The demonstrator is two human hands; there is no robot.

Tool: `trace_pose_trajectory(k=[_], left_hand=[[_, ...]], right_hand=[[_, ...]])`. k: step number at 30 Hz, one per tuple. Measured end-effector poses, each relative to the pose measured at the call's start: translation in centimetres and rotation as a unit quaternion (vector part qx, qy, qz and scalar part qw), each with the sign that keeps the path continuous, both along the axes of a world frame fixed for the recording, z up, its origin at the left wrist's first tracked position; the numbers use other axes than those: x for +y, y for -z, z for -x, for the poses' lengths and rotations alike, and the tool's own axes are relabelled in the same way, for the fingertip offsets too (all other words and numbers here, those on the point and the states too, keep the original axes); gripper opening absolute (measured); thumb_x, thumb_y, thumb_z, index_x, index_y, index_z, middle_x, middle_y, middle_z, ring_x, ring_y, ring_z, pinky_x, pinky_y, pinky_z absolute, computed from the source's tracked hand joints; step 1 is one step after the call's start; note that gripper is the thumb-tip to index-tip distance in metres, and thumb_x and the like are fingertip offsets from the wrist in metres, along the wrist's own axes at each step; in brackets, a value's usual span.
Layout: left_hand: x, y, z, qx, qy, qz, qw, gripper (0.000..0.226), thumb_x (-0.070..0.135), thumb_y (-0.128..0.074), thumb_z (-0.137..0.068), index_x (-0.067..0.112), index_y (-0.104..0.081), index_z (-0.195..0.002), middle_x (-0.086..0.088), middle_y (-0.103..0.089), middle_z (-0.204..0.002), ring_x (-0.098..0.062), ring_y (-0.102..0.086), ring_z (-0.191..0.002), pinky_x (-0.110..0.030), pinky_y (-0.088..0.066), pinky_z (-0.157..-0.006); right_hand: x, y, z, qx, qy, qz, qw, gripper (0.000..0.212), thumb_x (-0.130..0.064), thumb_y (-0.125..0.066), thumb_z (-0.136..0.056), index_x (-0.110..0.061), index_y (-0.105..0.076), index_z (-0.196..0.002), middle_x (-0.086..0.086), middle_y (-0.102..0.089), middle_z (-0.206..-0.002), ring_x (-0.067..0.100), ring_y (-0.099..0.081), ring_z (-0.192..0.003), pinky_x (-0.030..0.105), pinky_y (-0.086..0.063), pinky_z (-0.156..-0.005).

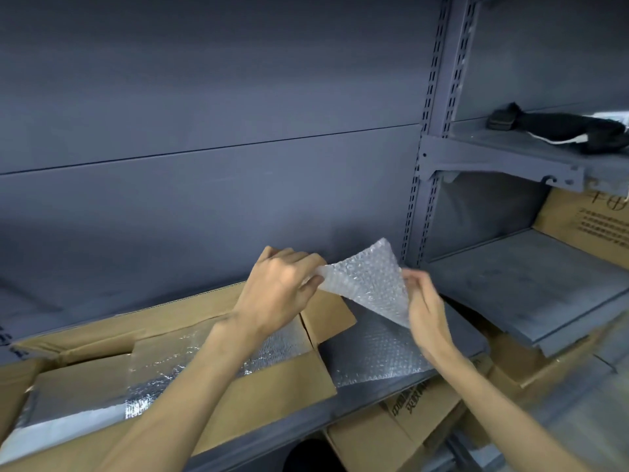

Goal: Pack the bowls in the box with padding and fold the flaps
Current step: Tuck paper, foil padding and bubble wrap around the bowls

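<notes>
A sheet of clear bubble wrap (366, 279) is held up between both hands above the right end of an open cardboard box (272, 393). My left hand (279, 294) pinches its left corner. My right hand (425, 301) grips its right edge. The box lies on a grey shelf (340, 407), flaps spread outward, with more bubble wrap (204, 362) lying inside it. Another bubble wrap sheet (377, 356) lies flat on the shelf to the right of the box. No bowls are visible.
A grey slotted upright post (435, 131) divides the shelving. To the right are a tilted grey shelf board (531, 287), printed cardboard boxes (585, 223), and a black item (565, 129) on an upper shelf. More cartons (418, 417) sit below.
</notes>
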State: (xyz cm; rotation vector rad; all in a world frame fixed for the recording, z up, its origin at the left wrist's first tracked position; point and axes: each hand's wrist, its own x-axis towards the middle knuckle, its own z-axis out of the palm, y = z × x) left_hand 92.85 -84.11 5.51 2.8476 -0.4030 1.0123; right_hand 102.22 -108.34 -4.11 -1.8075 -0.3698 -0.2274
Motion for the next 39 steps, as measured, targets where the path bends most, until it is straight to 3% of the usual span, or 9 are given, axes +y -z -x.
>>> trace_pose_trajectory(k=[3,8,13,15,18,22,29,35,39], left_hand=[[0.6,-0.9,0.8,-0.014,-0.005,0.008,1.0,0.007,0.021,-0.069,-0.089,0.02,-0.069,-0.096,0.008,-0.07,-0.086,-0.022,-0.062,-0.079,-0.04,-0.047,-0.072],[1.8,-1.3,2.3,-0.025,-0.014,0.021,0.999,0.01,0.014,-0.067,-0.085,0.022,-0.064,-0.09,0.012,-0.057,-0.075,-0.018,-0.053,-0.067,-0.035,-0.045,-0.064],[3.4,-1.3,5.1,-0.037,-0.019,0.071,0.997,0.01,0.022,-0.053,-0.085,0.032,-0.055,-0.084,0.024,-0.037,-0.069,-0.014,-0.03,-0.061,-0.025,-0.036,-0.06],[4.7,-1.4,6.7,-0.042,-0.032,0.075,0.996,0.008,0.026,-0.053,-0.087,0.03,-0.06,-0.088,0.019,-0.036,-0.074,-0.014,-0.034,-0.061,-0.026,-0.038,-0.061],[6.9,-1.5,9.4,-0.065,-0.067,0.084,0.992,0.005,0.017,-0.061,-0.088,0.021,-0.063,-0.09,0.016,-0.034,-0.08,-0.02,-0.041,-0.062,-0.031,-0.042,-0.06],[9.9,-0.9,13.0,-0.084,-0.101,0.072,0.989,0.012,0.014,-0.06,-0.089,0.017,-0.07,-0.094,0.012,-0.044,-0.082,-0.024,-0.045,-0.06,-0.031,-0.042,-0.059],[13.7,3.1,18.9,-0.01,-0.123,-0.086,0.989,0.015,0.01,-0.059,-0.086,0.016,-0.065,-0.098,0.0,-0.055,-0.086,-0.02,-0.045,-0.062,-0.035,-0.044,-0.059],[17.0,6.1,22.4,0.18,-0.23,-0.058,0.955,0.022,0.017,-0.081,-0.069,0.026,-0.071,-0.087,0.005,-0.057,-0.087,-0.016,-0.061,-0.057,-0.026,-0.044,-0.046],[19.0,7.3,23.3,0.235,-0.249,0.031,0.939,0.025,0.028,-0.06,-0.087,0.032,-0.068,-0.11,0.011,-0.052,-0.113,-0.012,-0.063,-0.09,-0.026,-0.049,-0.072]], right_hand=[[-1.0,3.2,-0.5,0.097,-0.154,0.24,0.953,0.034,-0.017,-0.054,-0.102,-0.049,-0.066,-0.101,-0.013,-0.069,-0.117,0.016,-0.06,-0.121,0.031,-0.05,-0.096],[-0.4,5.9,-0.2,0.071,-0.241,0.542,0.802,0.077,-0.058,-0.07,-0.081,-0.046,-0.039,-0.151,-0.01,-0.032,-0.158,0.017,-0.016,-0.151,0.052,-0.014,-0.124],[0.1,4.8,0.3,-0.032,-0.223,0.528,0.819,0.014,-0.033,-0.059,-0.095,-0.045,-0.059,-0.09,-0.007,-0.062,-0.11,0.018,-0.059,-0.117,0.031,-0.045,-0.086],[0.5,4.7,0.3,-0.011,-0.122,0.487,0.865,0.029,-0.031,-0.058,-0.093,-0.036,-0.043,-0.069,-0.009,-0.058,-0.081,0.024,-0.065,-0.091,0.036,-0.049,-0.071],[1.2,3.5,0.0,0.058,0.049,0.258,0.963,0.028,-0.022,-0.059,-0.094,-0.023,-0.046,-0.069,0.001,-0.056,-0.067,0.032,-0.059,-0.073,0.039,-0.048,-0.065],[4.3,-0.5,0.4,-0.057,0.112,0.097,0.987,0.009,-0.019,-0.055,-0.097,-0.023,-0.059,-0.089,-0.002,-0.057,-0.08,0.027,-0.057,-0.076,0.038,-0.046,-0.064],[13.0,-3.4,5.0,-0.302,-0.159,0.165,0.925,0.034,-0.024,-0.056,-0.099,-0.018,-0.064,-0.132,-0.008,-0.051,-0.117,0.013,-0.056,-0.108,0.032,-0.052,-0.084],[17.3,-0.9,7.2,-0.272,-0.302,0.354,0.842,0.039,-0.041,-0.05,-0.1,-0.039,-0.059,-0.137,-0.02,-0.039,-0.126,-0.002,-0.048,-0.108,0.034,-0.056,-0.082],[17.9,0.1,7.1,-0.247,-0.298,0.416,0.823,0.04,-0.052,-0.043,-0.098,-0.046,-0.057,-0.136,-0.023,-0.035,-0.132,-0.001,-0.048,-0.111,0.035,-0.052,-0.092]])
